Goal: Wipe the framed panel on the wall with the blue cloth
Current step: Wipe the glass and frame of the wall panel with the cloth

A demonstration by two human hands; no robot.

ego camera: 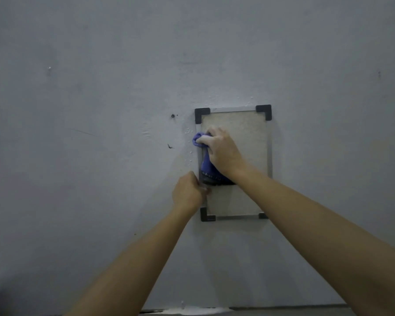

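head view: a small screw [173, 115] sits in the grey wall [89, 87], left of the framed panel [246, 133], which hangs there with 4 dark corner caps. the left hand [187, 193] curls its fingers onto the panel's left edge, low down. just above it, the blue cloth [206, 166] is bunched in the curled fingers of the right hand [220, 150] and pressed against the panel's upper left.

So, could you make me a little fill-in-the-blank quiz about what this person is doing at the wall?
The right hand presses a ____ cloth onto the framed panel.
The left hand grips the panel's edge, ____ the cloth.
The panel's corner caps are ____.
Missing words: blue; below; black.
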